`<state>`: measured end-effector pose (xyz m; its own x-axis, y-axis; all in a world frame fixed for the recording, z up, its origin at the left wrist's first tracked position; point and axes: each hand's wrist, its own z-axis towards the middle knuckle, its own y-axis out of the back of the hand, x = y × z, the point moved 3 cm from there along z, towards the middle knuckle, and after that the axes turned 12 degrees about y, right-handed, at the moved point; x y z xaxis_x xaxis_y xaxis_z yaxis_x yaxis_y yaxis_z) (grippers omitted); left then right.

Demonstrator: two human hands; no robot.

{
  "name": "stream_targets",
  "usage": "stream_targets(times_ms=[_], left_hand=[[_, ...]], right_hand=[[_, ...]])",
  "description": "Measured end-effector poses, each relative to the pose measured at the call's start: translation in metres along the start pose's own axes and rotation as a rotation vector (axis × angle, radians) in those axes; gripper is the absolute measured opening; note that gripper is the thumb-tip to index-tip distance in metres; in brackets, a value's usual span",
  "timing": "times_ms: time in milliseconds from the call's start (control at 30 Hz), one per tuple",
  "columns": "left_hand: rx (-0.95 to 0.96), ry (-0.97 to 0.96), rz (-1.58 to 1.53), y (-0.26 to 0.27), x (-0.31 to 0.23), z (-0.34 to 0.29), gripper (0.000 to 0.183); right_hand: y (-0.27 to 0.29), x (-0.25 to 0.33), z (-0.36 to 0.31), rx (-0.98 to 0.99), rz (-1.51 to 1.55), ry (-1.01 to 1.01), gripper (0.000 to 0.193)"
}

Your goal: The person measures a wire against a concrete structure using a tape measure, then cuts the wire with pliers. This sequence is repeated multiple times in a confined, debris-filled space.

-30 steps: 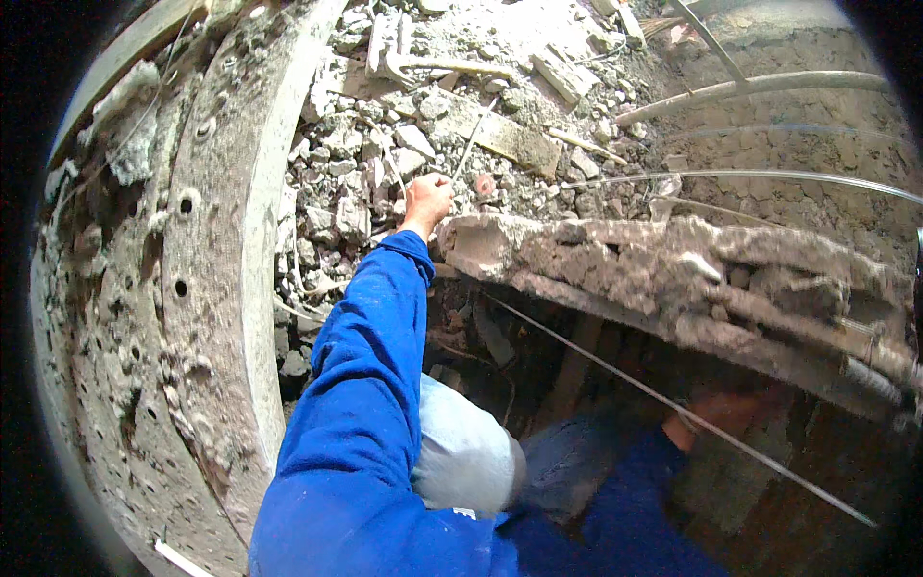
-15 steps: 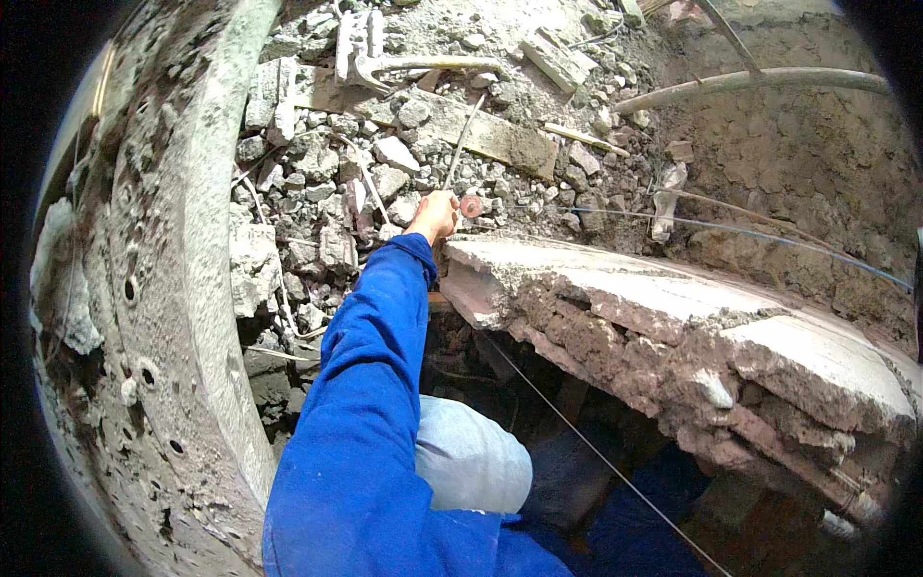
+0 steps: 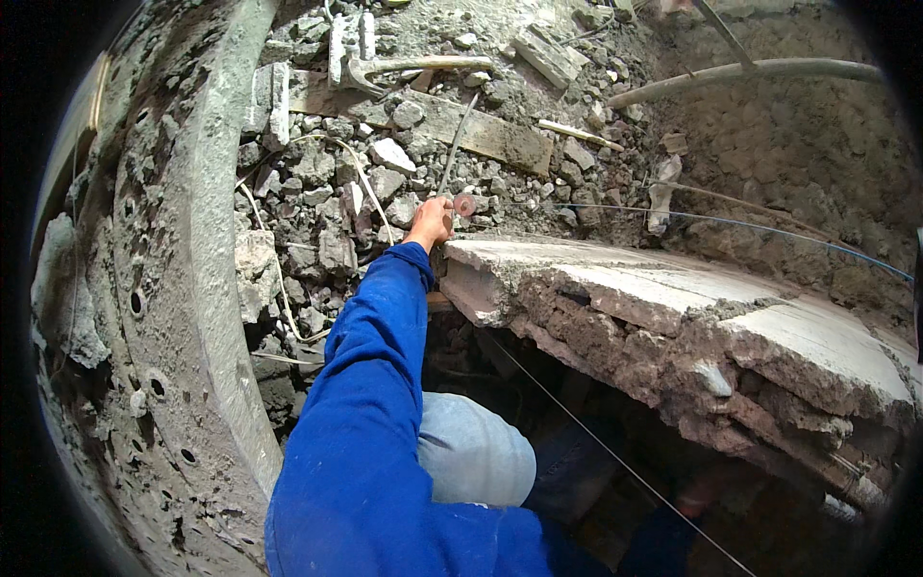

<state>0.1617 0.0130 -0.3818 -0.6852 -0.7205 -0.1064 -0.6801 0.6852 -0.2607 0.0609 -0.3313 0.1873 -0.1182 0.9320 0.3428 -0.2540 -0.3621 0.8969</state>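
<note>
My left hand (image 3: 430, 223), in a blue sleeve, reaches out over the rubble beside the left end of a broken concrete slab (image 3: 615, 279). Its fingers are closed around a small round reddish disc-shaped thing (image 3: 465, 205), whose kind I cannot make out. Just beyond the fingers is a thin grey rod (image 3: 460, 139); whether the hand touches it I cannot tell. A blue line (image 3: 731, 223) runs rightward from near the disc. Low in the deep shadow under the slab, my right hand (image 3: 707, 490) shows only as a dim patch, its fingers unreadable.
A hammer (image 3: 418, 64) lies on broken concrete and planks (image 3: 481, 135) at the far side. At left rises a holed concrete wall (image 3: 216, 240). Pale wire (image 3: 288, 298) loops through the rubble. A thin string (image 3: 615, 457) crosses the dark gap; a pole (image 3: 750, 75) leans far right.
My left hand stays almost in place with the disc. A dim patch of my right hand now shows under the slab. The view has shifted slightly.
</note>
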Motion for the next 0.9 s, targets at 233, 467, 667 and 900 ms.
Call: stream_targets(times_ms=[233,467,667,900], left_hand=[[-0.184,-0.405,0.589,0.002,0.000,-0.006,0.014],[-0.492,-0.658,1.024,-0.008,-0.006,-0.036,0.016],[-0.561,-0.537,1.018,-0.011,-0.007,-0.027,0.022],[-0.517,-0.479,0.955,-0.013,-0.014,-0.062,0.027]], right_hand=[[-0.077,0.141,-0.048,0.873,0.580,0.564,0.012],[-0.129,0.202,-0.015,0.878,0.759,0.698,0.017],[-0.124,0.214,-0.015,0.757,0.674,0.736,0.028],[-0.084,0.264,0.017,0.785,0.425,0.987,0.042]])
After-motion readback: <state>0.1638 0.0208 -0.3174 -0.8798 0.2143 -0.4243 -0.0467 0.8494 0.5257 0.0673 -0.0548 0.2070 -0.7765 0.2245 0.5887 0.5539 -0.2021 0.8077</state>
